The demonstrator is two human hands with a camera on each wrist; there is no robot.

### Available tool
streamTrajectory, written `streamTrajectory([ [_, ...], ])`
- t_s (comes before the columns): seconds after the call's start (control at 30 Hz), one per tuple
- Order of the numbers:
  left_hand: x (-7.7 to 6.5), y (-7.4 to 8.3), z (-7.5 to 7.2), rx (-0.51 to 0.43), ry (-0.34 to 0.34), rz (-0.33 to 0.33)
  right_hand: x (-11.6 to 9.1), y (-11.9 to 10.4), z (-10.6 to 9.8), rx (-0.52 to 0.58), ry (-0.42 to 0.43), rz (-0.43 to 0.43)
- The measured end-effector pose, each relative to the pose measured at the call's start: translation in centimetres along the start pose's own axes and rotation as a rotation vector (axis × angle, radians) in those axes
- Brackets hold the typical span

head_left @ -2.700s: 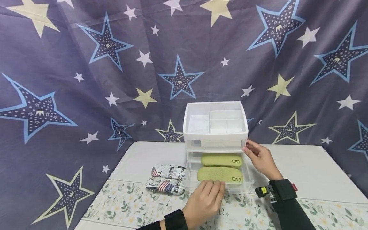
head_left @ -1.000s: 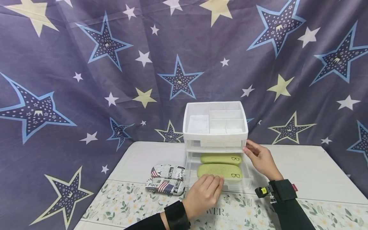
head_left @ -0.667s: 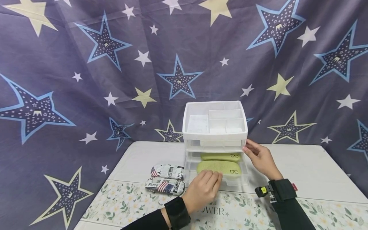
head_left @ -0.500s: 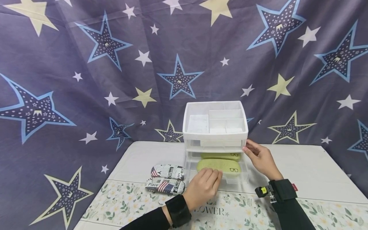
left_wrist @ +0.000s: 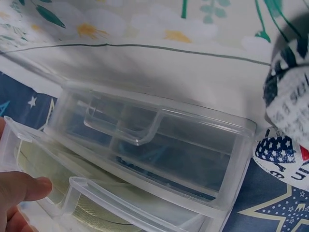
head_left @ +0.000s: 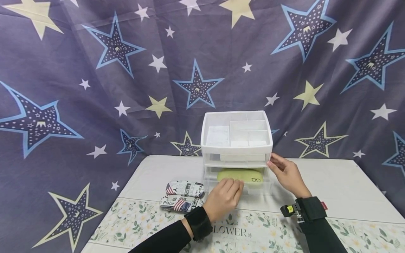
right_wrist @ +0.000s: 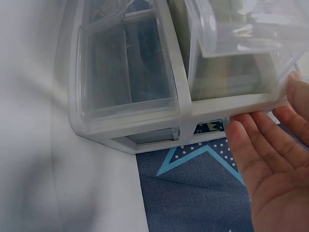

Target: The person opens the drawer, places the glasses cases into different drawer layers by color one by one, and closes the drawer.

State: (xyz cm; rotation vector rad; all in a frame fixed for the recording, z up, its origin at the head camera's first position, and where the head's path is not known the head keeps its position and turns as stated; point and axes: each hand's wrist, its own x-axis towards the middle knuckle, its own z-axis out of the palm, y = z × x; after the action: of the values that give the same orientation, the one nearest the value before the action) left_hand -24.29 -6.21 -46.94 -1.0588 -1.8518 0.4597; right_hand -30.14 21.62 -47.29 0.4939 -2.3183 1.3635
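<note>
My left hand [head_left: 223, 198] is at the front of the clear middle drawer [left_wrist: 113, 205] of a small white drawer unit [head_left: 235, 151], fingers curled at its front edge. In the left wrist view my thumb lies across the notch in the drawer front. A green glasses case [head_left: 238, 174] with a spectacles print lies in this partly pulled-out drawer. My right hand [head_left: 289, 177] holds the unit's right front corner, with the thumb at the front and the fingers along the side [right_wrist: 260, 140].
Two newsprint-patterned glasses cases [head_left: 181, 204] with flag prints lie just left of the unit. Its top is a divided tray [head_left: 218, 135]. Below the open drawer, a see-through bottom drawer [left_wrist: 188, 154] is closed. A star-printed curtain [head_left: 126, 88] hangs behind the white table [head_left: 332, 182].
The middle drawer has slid back into the unit, my left hand moving away from me with it. The rear green case has gone out of sight under the upper drawer. My right hand stays put.
</note>
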Motion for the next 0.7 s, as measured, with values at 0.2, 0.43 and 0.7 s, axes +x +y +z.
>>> streamTrajectory([
  [0.2, 0.4, -0.5, 0.9, 0.033, 0.033, 0.009, 0.0, -0.1, -0.1, 0.003, -0.005, -0.008],
  [0.43, 0.8, -0.9, 2.0, 0.037, 0.010, 0.019, -0.1, 0.1, -0.1, -0.016, -0.007, -0.009],
  [0.7, 1.0, -1.0, 2.6, 0.065, 0.011, 0.001, 0.0, 0.3, -0.1, -0.029, -0.009, -0.005],
])
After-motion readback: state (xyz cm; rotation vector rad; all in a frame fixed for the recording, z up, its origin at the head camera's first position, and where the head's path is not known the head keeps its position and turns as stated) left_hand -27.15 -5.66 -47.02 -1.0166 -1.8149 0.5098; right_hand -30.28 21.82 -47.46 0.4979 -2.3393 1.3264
